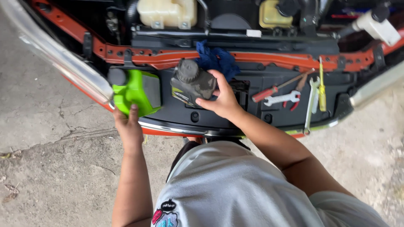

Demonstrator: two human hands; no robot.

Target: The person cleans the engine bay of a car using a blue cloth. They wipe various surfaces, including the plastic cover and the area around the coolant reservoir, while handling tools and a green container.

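Observation:
I look down at the front of an orange car with its hood open. My left hand grips the lower edge of a bright green plastic jug with a dark cap, resting on the black front panel. My right hand is wrapped around a dirty dark grey bottle with a round cap, lying tilted on the same panel. A crumpled blue rag lies just behind the grey bottle.
Tools lie on the panel at right: a red-handled screwdriver, a silver wrench, a long spanner, a yellow screwdriver. Fluid reservoirs sit in the engine bay. Cracked concrete floor surrounds the car.

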